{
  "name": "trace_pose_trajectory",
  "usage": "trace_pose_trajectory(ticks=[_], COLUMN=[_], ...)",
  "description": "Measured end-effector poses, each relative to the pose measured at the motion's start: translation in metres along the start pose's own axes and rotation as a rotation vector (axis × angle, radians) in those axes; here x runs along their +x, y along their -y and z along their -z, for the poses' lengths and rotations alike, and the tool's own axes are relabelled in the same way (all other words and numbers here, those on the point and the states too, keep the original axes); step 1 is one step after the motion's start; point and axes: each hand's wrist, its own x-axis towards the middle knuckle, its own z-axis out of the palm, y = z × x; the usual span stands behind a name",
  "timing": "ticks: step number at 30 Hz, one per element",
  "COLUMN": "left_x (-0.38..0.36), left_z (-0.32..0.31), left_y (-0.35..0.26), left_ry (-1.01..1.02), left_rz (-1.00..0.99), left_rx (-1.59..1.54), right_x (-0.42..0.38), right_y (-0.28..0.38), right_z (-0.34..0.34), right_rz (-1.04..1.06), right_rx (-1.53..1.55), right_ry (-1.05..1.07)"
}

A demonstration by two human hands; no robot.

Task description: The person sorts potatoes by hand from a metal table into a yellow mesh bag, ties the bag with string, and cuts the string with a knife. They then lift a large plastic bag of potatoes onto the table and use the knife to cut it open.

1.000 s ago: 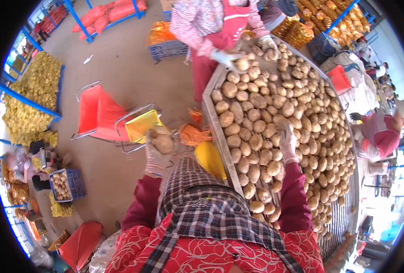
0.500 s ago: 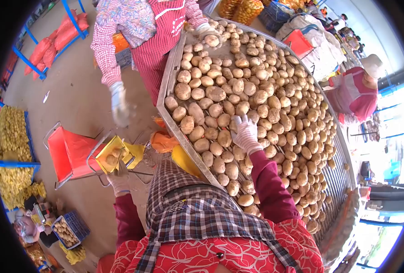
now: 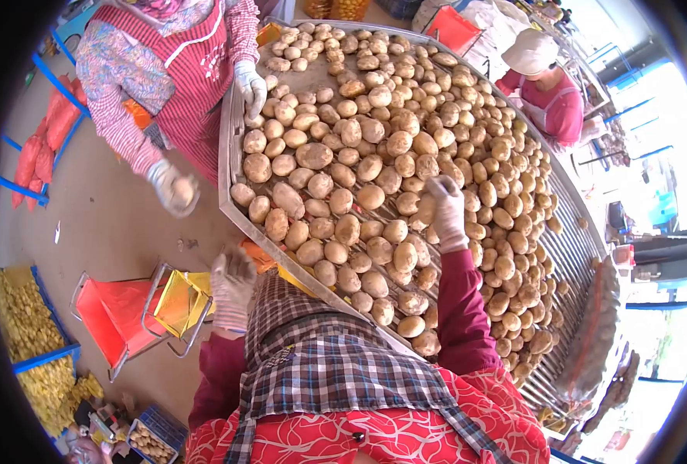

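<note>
Many potatoes [image 3: 347,228] lie spread over a slatted metal sorting table [image 3: 571,240]. My right hand [image 3: 447,215], in a soiled pale glove, is above the middle of the pile with its fingers curled round a potato [image 3: 427,207], mostly hidden by the fingers. My left hand [image 3: 232,288], gloved too, is off the table's near left edge with fingers apart; I see nothing in it. Just left of that hand hangs a yellow bag [image 3: 181,301] on a metal frame, beside a red bag [image 3: 115,313] on a similar frame.
A co-worker in a striped apron [image 3: 192,62] stands at the table's far left, one gloved hand [image 3: 175,189] out over the floor. Another person in a pale hat [image 3: 556,85] is across the table. Blue-railed bins of yellow sacks [image 3: 30,313] and a potato crate [image 3: 154,441] stand left.
My left hand has moved from over the yellow bag toward the table. My right hand has gone from fingers stretched on the potatoes to curled. The view has shifted.
</note>
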Motion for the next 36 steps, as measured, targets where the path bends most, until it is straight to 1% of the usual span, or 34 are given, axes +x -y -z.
trace_pose_trajectory(ticks=[1, 2, 3, 4, 5, 6, 8, 9, 10, 11, 12, 14, 15, 16, 18, 19, 20, 21, 22, 23, 24, 25, 26, 27, 28, 30, 32, 34, 36], left_x=[0.003, 0.010, 0.011, 0.010, 0.008, 0.010, 0.005, 0.001, -0.003, -0.016, -0.018, -0.023, -0.024, -0.026, -0.027, -0.034, -0.037, -0.022, -0.021, -0.019, -0.017, -0.002, 0.019, 0.019, 0.018, -0.012, -0.010, -0.011, -0.017], left_z=[-0.020, -0.030, -0.047, -0.063, -0.074, -0.078, -0.088, -0.089, -0.089, -0.099, -0.101, -0.096, -0.096, -0.100, -0.112, -0.127, -0.142, -0.139, -0.144, -0.145, -0.143, -0.131, -0.110, -0.108, -0.106, -0.129, -0.118, -0.105, -0.090], left_y=[0.013, 0.024, 0.039, 0.052, 0.067, 0.080, 0.104, 0.109, 0.112, 0.108, 0.104, 0.093, 0.089, 0.084, 0.089, 0.092, 0.095, 0.103, 0.112, 0.116, 0.119, 0.124, 0.132, 0.134, 0.135, 0.129, 0.122, 0.115, 0.098], left_ry=[0.036, 0.148, 0.167, 0.184, 0.235, 0.209, 0.165, 0.143, 0.123, 0.129, 0.136, 0.282, 0.302, 0.346, 0.452, 0.518, 0.584, 0.664, 0.664, 0.674, 0.687, 0.685, 0.637, 0.613, 0.589, 0.325, 0.276, 0.084, 0.399], left_rz=[0.046, 0.136, 0.191, 0.273, 0.318, 0.389, 0.446, 0.463, 0.481, 0.412, 0.407, 0.251, 0.166, 0.142, 0.077, 0.020, -0.043, 0.048, 0.087, 0.108, 0.130, 0.128, 0.180, 0.203, 0.225, 0.152, 0.204, 0.006, 0.031], left_rx=[0.043, 0.066, 0.020, 0.030, 0.046, 0.110, 0.169, 0.197, 0.224, 0.302, 0.294, 0.499, 0.599, 0.698, 0.823, 0.911, 0.999, 0.982, 0.895, 0.832, 0.769, 0.772, 0.684, 0.639, 0.594, 0.478, 0.302, 0.318, 0.477], right_x=[-0.002, 0.011, 0.004, 0.008, 0.000, 0.011, 0.019, 0.021, 0.021, 0.022, 0.027, 0.009, -0.009, -0.031, -0.049, -0.066, -0.067, -0.070, -0.073, -0.086, -0.089, -0.092, -0.096, -0.101, -0.106, -0.116, -0.127, -0.135, -0.140], right_y=[0.004, -0.017, -0.011, -0.029, -0.019, -0.037, -0.044, -0.046, -0.047, -0.051, -0.059, -0.049, -0.037, -0.019, -0.033, -0.015, -0.029, -0.040, -0.045, -0.023, -0.025, -0.027, -0.031, -0.040, -0.042, -0.046, -0.045, -0.040, -0.036], right_z=[-0.014, -0.024, -0.042, -0.054, -0.077, -0.088, -0.102, -0.104, -0.102, -0.094, -0.082, -0.073, -0.069, -0.069, -0.065, -0.067, -0.067, -0.065, -0.064, -0.071, -0.071, -0.070, -0.068, -0.067, -0.067, -0.071, -0.083, -0.087, -0.087], right_rz=[-0.017, 0.242, 0.377, 0.509, 0.335, 0.324, 0.321, 0.332, 0.316, 0.296, 0.323, 0.018, -0.076, -0.187, -0.226, -0.240, -0.169, -0.189, -0.211, -0.250, -0.251, -0.264, -0.277, -0.331, -0.330, -0.524, -0.393, -0.472, -0.497], right_rx=[-0.173, -0.738, -0.961, -1.295, -1.512, -1.666, -1.570, -1.564, -1.435, -1.309, -1.115, -0.134, 0.050, 0.143, 0.137, 0.107, 0.087, 0.128, 0.169, 0.182, 0.185, 0.102, 0.019, 0.150, 0.150, 0.384, 0.401, 0.474, 0.481], right_ry=[0.075, 0.051, 0.176, 0.226, 0.348, 0.377, 0.299, 0.304, 0.301, 0.294, 0.354, 0.460, 0.556, 0.577, 0.510, 0.525, 0.547, 0.608, 0.665, 0.734, 0.739, 0.737, 0.732, 0.688, 0.691, 0.603, 0.567, 0.571, 0.563])
